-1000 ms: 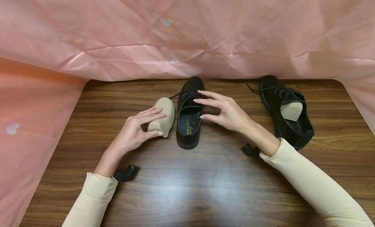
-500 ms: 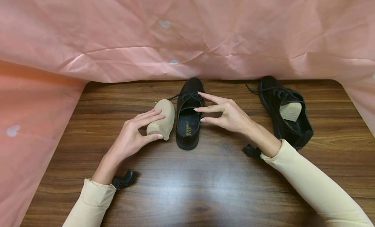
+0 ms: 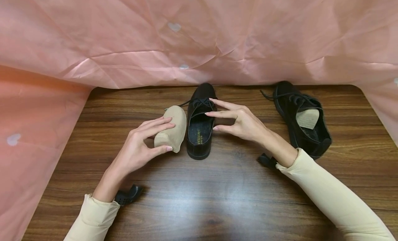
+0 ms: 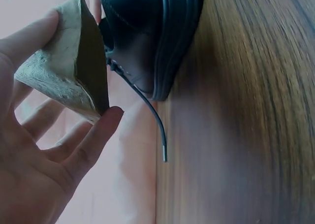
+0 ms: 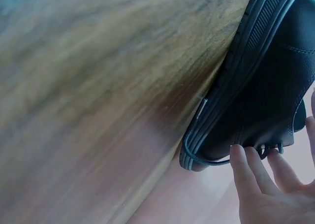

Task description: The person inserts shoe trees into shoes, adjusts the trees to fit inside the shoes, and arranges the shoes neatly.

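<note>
In the head view my left hand (image 3: 136, 142) holds a beige moulded shoe insert (image 3: 177, 125), thumb on its near end and fingers over its left side. The insert is just left of a black lace-up shoe (image 3: 199, 149); the left wrist view shows its blunt, angular end (image 4: 64, 51) between thumb and fingers. My right hand (image 3: 240, 121) touches that shoe with nearly straight fingers, at the laces and the opening, its thumb by the right side. In the right wrist view, fingertips (image 5: 237, 152) rest near the laces. The shoe's insole with gold lettering is visible.
A second black shoe (image 3: 287, 109) lies angled at the right, with a similar beige insert (image 3: 308, 119) inside it. Pink cloth (image 3: 140, 40) hangs behind and at the sides of the brown wooden table (image 3: 192, 206). A loose lace end (image 4: 165, 147) trails left of the middle shoe.
My left hand has drawn slightly towards me, and the insert's near end has come along with it. My right hand and both shoes have stayed almost still.
</note>
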`<move>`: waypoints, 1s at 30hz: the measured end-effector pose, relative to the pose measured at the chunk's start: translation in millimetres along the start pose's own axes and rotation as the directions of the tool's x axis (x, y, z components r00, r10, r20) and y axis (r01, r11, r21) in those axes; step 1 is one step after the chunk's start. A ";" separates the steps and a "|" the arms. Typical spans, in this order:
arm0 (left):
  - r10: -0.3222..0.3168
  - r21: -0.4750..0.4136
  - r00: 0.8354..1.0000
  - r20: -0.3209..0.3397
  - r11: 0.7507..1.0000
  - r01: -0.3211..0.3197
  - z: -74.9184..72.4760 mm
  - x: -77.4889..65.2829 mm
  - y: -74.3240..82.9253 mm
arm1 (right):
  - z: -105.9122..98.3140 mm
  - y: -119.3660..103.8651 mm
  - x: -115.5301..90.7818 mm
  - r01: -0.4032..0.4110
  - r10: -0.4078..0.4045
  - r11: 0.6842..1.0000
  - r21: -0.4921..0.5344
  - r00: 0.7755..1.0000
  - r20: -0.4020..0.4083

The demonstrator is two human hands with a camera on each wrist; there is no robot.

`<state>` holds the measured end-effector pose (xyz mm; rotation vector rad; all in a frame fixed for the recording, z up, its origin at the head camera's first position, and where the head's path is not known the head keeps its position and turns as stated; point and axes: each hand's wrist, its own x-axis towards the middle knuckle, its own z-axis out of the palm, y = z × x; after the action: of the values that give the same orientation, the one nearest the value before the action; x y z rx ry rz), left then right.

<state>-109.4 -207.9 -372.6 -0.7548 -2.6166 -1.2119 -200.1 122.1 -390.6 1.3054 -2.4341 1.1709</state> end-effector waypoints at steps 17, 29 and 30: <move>0.050 -0.070 0.998 0.035 0.996 -0.047 6.7 0.5 18.8 | 4.9 -7.2 -1.2 -0.047 0.045 0.998 -0.031 0.997 -0.068; 0.041 -0.077 0.997 0.068 0.996 -0.035 8.5 -3.2 23.7 | 5.6 -6.7 -3.1 -0.040 0.038 0.999 -0.021 0.995 -0.090; 0.045 -0.081 0.997 0.069 0.996 -0.039 8.6 -3.3 24.5 | 5.6 -6.4 -3.1 -0.040 0.038 0.999 -0.019 0.995 -0.091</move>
<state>-93.6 -189.3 -363.0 -0.8781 -2.6078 -1.3078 -192.0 118.2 -392.2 1.1769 -2.4109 1.1844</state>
